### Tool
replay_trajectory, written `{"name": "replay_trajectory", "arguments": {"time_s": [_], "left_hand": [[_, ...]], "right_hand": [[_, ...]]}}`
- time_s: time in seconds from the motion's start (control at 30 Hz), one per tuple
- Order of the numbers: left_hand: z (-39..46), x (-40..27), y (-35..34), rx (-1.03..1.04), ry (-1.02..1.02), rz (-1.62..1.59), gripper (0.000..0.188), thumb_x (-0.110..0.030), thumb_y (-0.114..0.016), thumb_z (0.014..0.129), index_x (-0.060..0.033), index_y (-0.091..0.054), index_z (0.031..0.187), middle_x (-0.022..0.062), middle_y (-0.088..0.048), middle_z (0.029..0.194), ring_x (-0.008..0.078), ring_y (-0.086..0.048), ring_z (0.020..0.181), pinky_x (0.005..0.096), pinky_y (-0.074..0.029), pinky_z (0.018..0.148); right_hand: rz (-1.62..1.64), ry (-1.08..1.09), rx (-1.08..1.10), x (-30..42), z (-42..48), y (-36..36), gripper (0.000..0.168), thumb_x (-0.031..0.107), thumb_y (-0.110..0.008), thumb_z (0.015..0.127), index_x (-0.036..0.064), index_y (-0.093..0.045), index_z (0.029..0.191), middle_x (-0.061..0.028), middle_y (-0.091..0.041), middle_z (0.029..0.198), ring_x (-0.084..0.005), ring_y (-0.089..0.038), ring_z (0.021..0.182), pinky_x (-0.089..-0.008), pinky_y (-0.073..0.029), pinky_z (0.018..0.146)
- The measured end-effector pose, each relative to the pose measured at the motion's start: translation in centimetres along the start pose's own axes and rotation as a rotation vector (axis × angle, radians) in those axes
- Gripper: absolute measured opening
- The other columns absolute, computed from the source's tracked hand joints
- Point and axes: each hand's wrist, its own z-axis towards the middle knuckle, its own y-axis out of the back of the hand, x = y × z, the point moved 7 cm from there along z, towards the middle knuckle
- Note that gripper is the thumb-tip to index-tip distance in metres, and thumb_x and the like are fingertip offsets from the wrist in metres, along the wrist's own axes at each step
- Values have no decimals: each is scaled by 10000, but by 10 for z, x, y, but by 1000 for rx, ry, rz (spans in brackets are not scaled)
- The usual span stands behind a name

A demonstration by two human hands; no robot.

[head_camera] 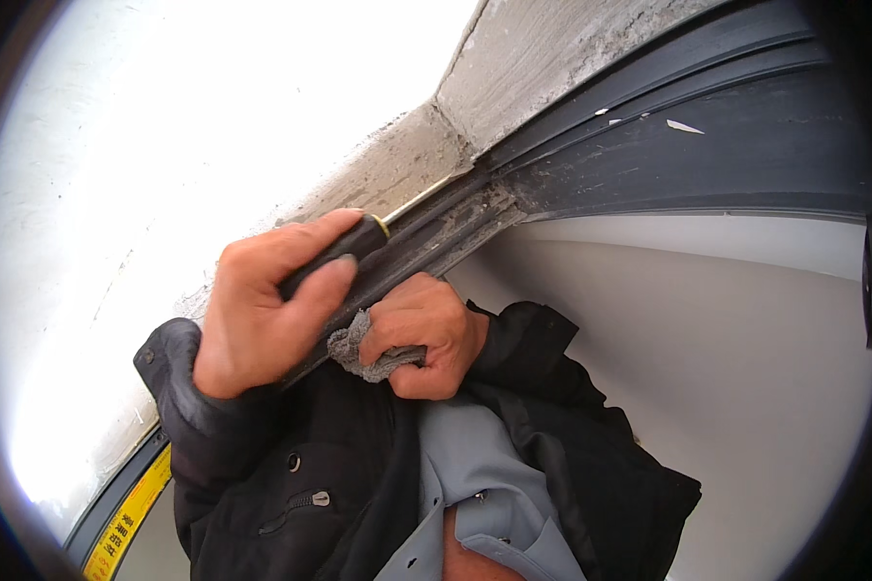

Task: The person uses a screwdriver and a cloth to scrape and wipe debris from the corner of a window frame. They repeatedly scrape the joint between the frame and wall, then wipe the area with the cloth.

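Observation:
My left hand (269, 305), slightly blurred, grips the black handle of a screwdriver (367, 238) with a yellow ring at its front end. Its thin pale shaft runs along the outer edge of a dark metal window frame (436, 225), towards the frame's corner. I cannot make out the tip clearly. A crumpled grey cloth (367, 352) is bunched in my right hand (429, 338), which is close to the frame's inner edge, below my left hand. Brown dirt (498, 200) lies in the frame's channel near the corner.
Rough grey masonry (523, 72) borders the frame, with a brightly lit pale surface (189, 145) at left. White flakes (683, 127) lie on the frame's right-hand member. A yellow label (131, 512) with writing sits on the frame at lower left. A pale smooth surface (712, 348) fills the right.

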Motion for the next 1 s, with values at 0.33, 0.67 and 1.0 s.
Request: {"name": "replay_trajectory", "arguments": {"time_s": [0.33,0.67,1.0], "left_hand": [[0,-3,11,-107,8,133,340,-46,-686,934,66,-719,1254,232,-785,1040,225,-761,988,332,-574,875],[9,-13,-17,16,-156,375,343,-80,-709,884,17,-735,1212,224,-709,857,378,-712,762,407,-549,696],[30,-14,-39,27,-182,459,362,-86,-699,899,34,-719,1241,251,-697,866,399,-692,752,427,-546,711]], "right_hand": [[14,11,1,-1,-1,0,262,11,-613,602,68,-705,841,-72,-591,669,-291,-600,560,-400,-442,518],[-43,-60,61,1,-2,1,181,26,-670,664,81,-680,836,-89,-683,776,-317,-692,696,-393,-537,639],[-41,-12,7,2,-1,3,175,24,-683,666,69,-715,832,-105,-725,792,-313,-714,696,-382,-569,635]]}}
